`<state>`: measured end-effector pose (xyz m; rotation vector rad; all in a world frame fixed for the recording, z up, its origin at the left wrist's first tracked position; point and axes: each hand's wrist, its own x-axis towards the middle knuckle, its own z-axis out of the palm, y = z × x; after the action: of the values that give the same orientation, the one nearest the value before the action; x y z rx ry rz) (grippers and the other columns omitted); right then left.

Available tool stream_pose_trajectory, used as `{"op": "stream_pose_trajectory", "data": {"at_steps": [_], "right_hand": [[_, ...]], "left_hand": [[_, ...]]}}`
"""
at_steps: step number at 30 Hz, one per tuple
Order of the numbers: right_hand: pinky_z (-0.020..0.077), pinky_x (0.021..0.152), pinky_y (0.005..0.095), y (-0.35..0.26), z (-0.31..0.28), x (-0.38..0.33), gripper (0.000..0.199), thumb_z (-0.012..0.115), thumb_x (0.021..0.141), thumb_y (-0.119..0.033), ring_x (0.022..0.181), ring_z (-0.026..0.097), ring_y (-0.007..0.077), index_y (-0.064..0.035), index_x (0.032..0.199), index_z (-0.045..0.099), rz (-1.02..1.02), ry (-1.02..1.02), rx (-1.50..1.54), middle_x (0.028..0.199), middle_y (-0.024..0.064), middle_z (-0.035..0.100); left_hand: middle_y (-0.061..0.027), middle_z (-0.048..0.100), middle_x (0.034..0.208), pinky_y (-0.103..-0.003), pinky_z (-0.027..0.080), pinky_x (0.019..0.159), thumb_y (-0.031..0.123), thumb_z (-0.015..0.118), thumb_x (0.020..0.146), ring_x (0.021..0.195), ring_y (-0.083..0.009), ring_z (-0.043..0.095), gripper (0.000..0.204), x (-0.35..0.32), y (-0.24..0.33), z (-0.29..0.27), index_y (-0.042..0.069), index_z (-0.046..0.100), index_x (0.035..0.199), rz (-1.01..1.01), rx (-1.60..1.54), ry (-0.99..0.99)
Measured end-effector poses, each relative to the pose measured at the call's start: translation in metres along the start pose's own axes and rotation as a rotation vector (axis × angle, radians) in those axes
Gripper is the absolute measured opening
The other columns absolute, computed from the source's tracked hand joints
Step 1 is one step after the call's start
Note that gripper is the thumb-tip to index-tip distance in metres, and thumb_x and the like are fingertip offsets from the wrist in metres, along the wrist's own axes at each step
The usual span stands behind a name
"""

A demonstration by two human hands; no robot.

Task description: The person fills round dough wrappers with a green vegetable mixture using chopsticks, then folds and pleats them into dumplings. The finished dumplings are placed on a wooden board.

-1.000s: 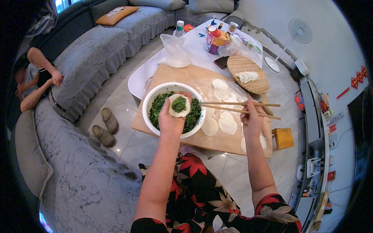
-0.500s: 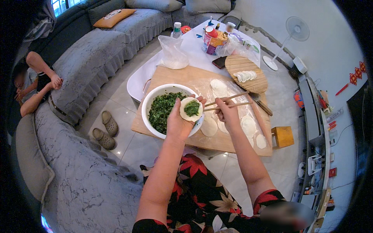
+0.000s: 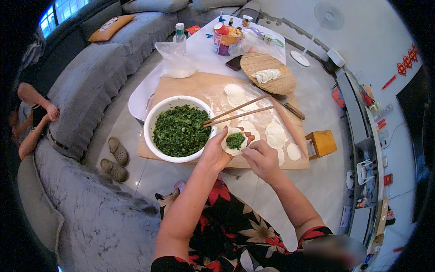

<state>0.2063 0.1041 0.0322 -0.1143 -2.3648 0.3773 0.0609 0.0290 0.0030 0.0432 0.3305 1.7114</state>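
A round dumpling wrapper (image 3: 226, 146) with a mound of chopped green filling (image 3: 235, 141) lies in my left hand (image 3: 213, 155), its fingers curled beneath. The thumb and fingers of my right hand (image 3: 263, 161) pinch the wrapper's right edge. Just left of my hands is a white bowl (image 3: 148, 129) full of chopped greens (image 3: 181, 132). A pair of wooden chopsticks (image 3: 242, 108) rests across its right rim, tips over the greens. Flat wrappers (image 3: 275, 135) lie on the floured wooden board (image 3: 174, 85), several of them beyond and to the right of my hands.
Folded dumplings (image 3: 266, 75) sit on a round wooden board (image 3: 277, 87) beside a knife (image 3: 292, 109). A rolling pin (image 3: 290, 120) lies along the right edge. Behind are a plastic bag (image 3: 176, 63), phone (image 3: 234, 63) and snack tub (image 3: 225, 43). Another person (image 3: 38, 113) sits at left.
My right hand has let go of the chopsticks, which now lie on the bowl's rim, and has taken the wrapper's edge. The view has shifted slightly to the right.
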Motion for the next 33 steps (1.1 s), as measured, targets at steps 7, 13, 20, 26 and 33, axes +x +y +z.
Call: {"op": "stream_pose_trajectory", "data": {"at_steps": [7,13,20,26,33], "right_hand": [[0.0536,0.059,0.0318,0.009,-0.010,0.003,0.017,0.067,0.067,0.001,0.065,0.059,0.0236,-0.0067,0.082,0.063,-0.052,-0.003,-0.028,0.075,0.0070,0.054],[0.0535,0.060,0.0321,0.029,-0.005,-0.007,0.017,0.067,0.066,0.001,0.065,0.058,0.0225,-0.0068,0.081,0.063,-0.100,0.014,-0.085,0.073,0.0065,0.053],[0.0490,0.055,0.0309,0.023,-0.008,0.005,0.013,0.069,0.070,0.001,0.066,0.059,0.0224,-0.0043,0.080,0.062,0.149,0.070,0.036,0.074,0.0079,0.052],[0.0456,0.056,0.0285,0.025,-0.016,0.020,0.013,0.070,0.072,-0.001,0.066,0.058,0.0187,-0.0005,0.081,0.060,0.504,0.076,0.211,0.077,0.0098,0.051],[0.0445,0.058,0.0250,0.028,-0.013,0.014,0.016,0.069,0.075,-0.002,0.068,0.055,0.0125,-0.0005,0.087,0.059,0.621,0.177,0.366,0.079,0.0047,0.054]], "left_hand": [[-0.0272,0.052,0.122,-0.046,0.043,0.099,0.030,0.024,0.101,0.114,-0.0369,0.053,0.049,0.014,-0.014,0.003,-0.008,0.039,0.127,-0.013,0.072,0.034],[-0.0234,0.054,0.121,-0.044,0.045,0.096,0.030,0.026,0.101,0.114,-0.0330,0.054,0.046,0.024,-0.017,-0.002,-0.005,0.041,0.127,-0.050,0.107,-0.010],[-0.0152,0.058,0.115,-0.038,0.048,0.094,0.034,0.041,0.098,0.108,-0.0250,0.058,0.043,0.018,-0.020,0.007,0.000,0.046,0.124,0.018,0.268,0.130],[-0.0125,0.053,0.122,-0.037,0.047,0.097,0.022,0.060,0.091,0.109,-0.0226,0.055,0.045,0.017,-0.023,0.001,-0.003,0.045,0.125,0.054,0.584,-0.141],[-0.0120,0.057,0.116,-0.033,0.049,0.090,0.010,0.056,0.091,0.103,-0.0210,0.058,0.038,0.020,-0.027,0.003,-0.002,0.046,0.126,0.161,0.755,-0.018]]}}
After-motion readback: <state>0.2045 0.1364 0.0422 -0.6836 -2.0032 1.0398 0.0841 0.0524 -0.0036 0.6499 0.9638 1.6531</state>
